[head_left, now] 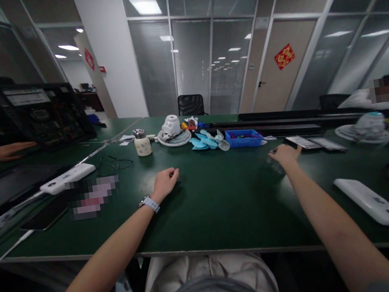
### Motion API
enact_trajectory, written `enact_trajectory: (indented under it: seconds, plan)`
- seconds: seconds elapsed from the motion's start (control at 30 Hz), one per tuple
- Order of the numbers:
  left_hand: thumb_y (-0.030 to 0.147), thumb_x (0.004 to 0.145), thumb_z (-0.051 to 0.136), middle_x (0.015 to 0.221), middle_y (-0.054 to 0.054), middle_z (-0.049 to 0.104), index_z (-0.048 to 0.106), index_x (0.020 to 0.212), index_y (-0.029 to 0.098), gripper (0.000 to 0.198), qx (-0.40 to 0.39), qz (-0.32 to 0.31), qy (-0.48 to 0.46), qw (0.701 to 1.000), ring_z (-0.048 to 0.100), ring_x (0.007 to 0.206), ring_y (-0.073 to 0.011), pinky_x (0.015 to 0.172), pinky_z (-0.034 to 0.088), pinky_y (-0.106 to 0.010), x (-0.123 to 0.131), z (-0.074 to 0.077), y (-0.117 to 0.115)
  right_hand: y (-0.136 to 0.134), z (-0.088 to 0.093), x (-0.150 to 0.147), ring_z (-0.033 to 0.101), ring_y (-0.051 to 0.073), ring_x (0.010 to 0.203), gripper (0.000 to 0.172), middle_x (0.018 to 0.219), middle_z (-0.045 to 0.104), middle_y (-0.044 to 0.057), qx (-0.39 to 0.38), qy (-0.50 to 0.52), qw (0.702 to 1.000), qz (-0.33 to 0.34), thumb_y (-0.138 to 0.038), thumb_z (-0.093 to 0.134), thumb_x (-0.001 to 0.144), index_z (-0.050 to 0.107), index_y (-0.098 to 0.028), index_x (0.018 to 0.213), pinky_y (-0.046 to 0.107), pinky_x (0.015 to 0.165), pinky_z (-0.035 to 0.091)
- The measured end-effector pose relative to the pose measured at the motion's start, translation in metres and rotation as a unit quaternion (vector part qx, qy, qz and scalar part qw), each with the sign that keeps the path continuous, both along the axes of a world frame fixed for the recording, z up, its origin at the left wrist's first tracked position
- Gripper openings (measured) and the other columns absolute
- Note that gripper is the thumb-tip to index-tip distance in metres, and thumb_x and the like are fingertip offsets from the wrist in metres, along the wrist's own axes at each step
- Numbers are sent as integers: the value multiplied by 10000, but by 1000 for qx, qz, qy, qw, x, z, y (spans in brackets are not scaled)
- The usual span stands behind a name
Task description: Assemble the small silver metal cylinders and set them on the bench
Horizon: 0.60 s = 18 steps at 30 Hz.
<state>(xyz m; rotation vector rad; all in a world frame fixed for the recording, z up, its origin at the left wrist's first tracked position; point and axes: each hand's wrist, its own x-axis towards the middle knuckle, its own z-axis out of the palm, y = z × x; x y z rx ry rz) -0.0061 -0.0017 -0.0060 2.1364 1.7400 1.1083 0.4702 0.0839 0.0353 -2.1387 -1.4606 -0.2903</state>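
Across the green table [208, 212], we see our left hand [165, 183] relaxed, half curled; farther right, light-blue fan blades [204, 140] lie near a blue tray [246, 143], then a clear, blurred object [276, 168] beneath our right hand [286, 152], whose pinch we cannot tell.

We are seeing a flask [143, 147] standing left of centre, a phone [46, 216] lying beside a cable [27, 235], and, farther back, a chair [190, 103] standing before glass panels [189, 59] and a door [283, 35] bearing a red sign [284, 57].
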Motion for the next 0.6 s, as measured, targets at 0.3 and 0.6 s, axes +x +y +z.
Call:
enact_trajectory:
  seconds: [0.3,0.6]
  plan:
    - [492,914,372,679,-37,643,649,713,190,456,21,-25,3,999,557,643,-170,603,353,-283,7,4,-4,-22,10,-45,634,296,892,208,782,709,126,-40,-56,996,52,-356,669,697,737,-171,766,514,990,250]
    - [403,852,601,1056,-66,704,459,1292,205,503,137,-142,-50,979,576,1097,-219,954,419,-391,39,16,-28,-81,5,-213,681,225,887,292,807,748,-7,-32,87,877,471,-460,689,709,736,-269,925,525,1090,138]
